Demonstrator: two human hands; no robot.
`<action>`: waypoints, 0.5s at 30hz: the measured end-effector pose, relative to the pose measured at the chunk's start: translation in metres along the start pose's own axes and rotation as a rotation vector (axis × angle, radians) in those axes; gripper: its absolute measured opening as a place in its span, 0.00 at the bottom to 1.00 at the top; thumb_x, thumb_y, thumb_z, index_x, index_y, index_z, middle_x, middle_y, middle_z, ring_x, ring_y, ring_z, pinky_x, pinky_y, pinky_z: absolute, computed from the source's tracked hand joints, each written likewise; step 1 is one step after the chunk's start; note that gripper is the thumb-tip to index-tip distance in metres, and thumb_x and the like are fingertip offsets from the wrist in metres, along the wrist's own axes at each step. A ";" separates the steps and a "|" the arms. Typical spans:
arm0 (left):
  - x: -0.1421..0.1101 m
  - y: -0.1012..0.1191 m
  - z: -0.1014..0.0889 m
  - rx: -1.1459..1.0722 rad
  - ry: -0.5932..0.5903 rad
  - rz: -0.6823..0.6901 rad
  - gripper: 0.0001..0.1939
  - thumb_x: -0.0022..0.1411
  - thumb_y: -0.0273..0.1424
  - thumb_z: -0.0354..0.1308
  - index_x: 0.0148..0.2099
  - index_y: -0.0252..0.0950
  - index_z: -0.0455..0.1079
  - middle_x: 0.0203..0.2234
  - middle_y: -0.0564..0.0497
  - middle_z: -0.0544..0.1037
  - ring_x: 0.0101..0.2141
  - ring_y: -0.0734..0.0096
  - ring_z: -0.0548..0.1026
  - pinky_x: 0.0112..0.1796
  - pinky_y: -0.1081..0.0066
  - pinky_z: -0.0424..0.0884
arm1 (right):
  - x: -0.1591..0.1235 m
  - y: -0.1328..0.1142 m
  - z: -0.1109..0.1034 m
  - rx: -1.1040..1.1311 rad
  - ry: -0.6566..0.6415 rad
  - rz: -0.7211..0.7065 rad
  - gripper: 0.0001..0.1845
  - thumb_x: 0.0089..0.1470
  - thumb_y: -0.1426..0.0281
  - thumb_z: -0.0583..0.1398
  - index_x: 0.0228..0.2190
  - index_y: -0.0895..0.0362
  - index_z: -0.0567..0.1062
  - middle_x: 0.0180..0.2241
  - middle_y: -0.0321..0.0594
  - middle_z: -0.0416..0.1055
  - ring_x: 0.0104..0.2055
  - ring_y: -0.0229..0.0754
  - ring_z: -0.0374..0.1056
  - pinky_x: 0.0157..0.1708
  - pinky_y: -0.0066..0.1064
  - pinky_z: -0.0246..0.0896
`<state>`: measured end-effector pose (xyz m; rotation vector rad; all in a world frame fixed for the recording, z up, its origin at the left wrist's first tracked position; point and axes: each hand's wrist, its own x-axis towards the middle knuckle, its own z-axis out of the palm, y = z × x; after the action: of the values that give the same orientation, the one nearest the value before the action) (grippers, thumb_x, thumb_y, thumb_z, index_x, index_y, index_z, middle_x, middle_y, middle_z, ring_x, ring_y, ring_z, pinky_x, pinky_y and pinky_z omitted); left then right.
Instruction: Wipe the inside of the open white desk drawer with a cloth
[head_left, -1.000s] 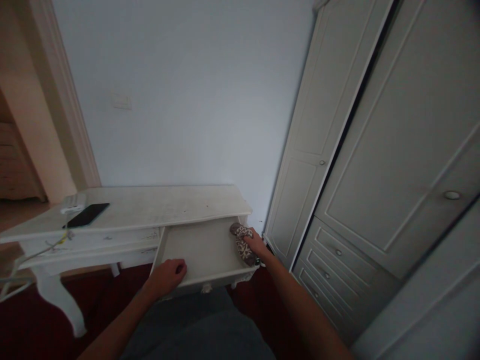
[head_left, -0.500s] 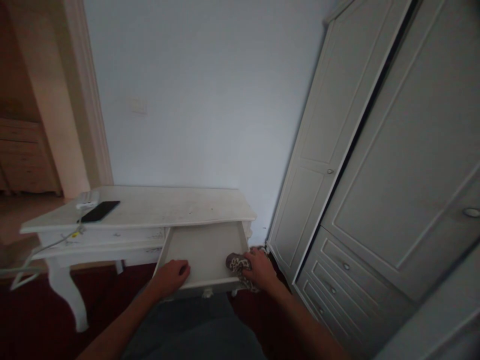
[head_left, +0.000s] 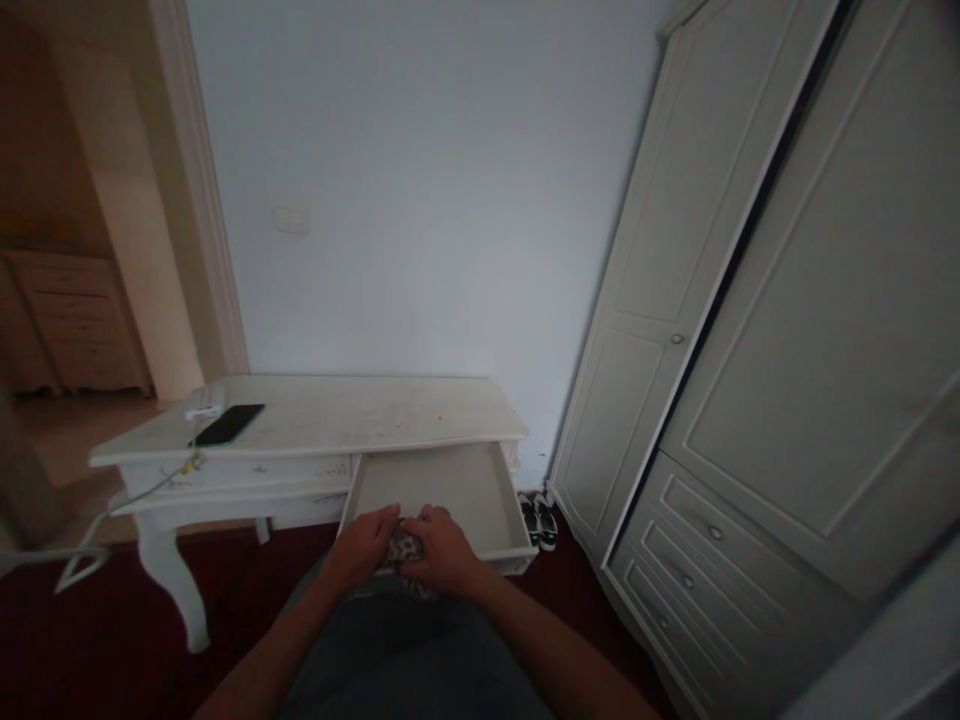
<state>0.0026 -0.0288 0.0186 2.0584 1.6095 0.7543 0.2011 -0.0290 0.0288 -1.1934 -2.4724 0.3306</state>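
Both my hands meet over the front of a pulled-out white drawer (head_left: 465, 500). Between them is a bunched brown cloth (head_left: 405, 547) with a pale pattern, part of it hanging below the fingers. My right hand (head_left: 444, 552) is closed around the cloth from the right. On the other side, my left hand (head_left: 365, 543) has its curled fingers pressed on the cloth's left edge. The hands hide much of the cloth and part of the drawer front. The drawer belongs to a white desk (head_left: 360, 405) against the wall.
A dark phone (head_left: 230, 425) and a white box-like item (head_left: 205, 402) lie on the desk's left end, with a cable (head_left: 150, 488) running off left. Dark shoes (head_left: 538, 522) stand on the red floor right of the drawer. A large wardrobe (head_left: 637, 400) fills the right.
My right hand has brought the cloth left from the drawer's right side to the middle. My left hand has come to the cloth. The shoes are now uncovered, and the view has shifted slightly.
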 end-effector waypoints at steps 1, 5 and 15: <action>0.000 0.001 0.001 0.037 -0.024 -0.003 0.32 0.75 0.50 0.35 0.39 0.41 0.77 0.40 0.44 0.85 0.44 0.58 0.81 0.47 0.66 0.69 | -0.011 0.014 -0.011 -0.006 0.000 0.006 0.27 0.49 0.56 0.72 0.50 0.49 0.79 0.46 0.43 0.71 0.51 0.53 0.66 0.48 0.38 0.61; 0.002 0.003 0.005 0.161 -0.062 -0.024 0.32 0.74 0.52 0.38 0.36 0.40 0.77 0.35 0.43 0.85 0.41 0.58 0.81 0.43 0.67 0.67 | -0.054 0.072 -0.060 -0.039 -0.054 0.144 0.20 0.49 0.60 0.71 0.45 0.52 0.81 0.43 0.42 0.71 0.48 0.50 0.67 0.47 0.36 0.58; -0.001 0.005 -0.003 0.064 -0.002 0.009 0.32 0.76 0.50 0.31 0.38 0.41 0.72 0.35 0.46 0.82 0.40 0.60 0.79 0.43 0.66 0.66 | -0.001 0.023 0.004 -0.024 -0.019 -0.065 0.28 0.49 0.57 0.71 0.50 0.52 0.78 0.45 0.43 0.72 0.48 0.51 0.67 0.47 0.36 0.61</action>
<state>0.0046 -0.0308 0.0236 2.1115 1.6438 0.7126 0.2159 -0.0155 0.0169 -1.1220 -2.5323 0.2967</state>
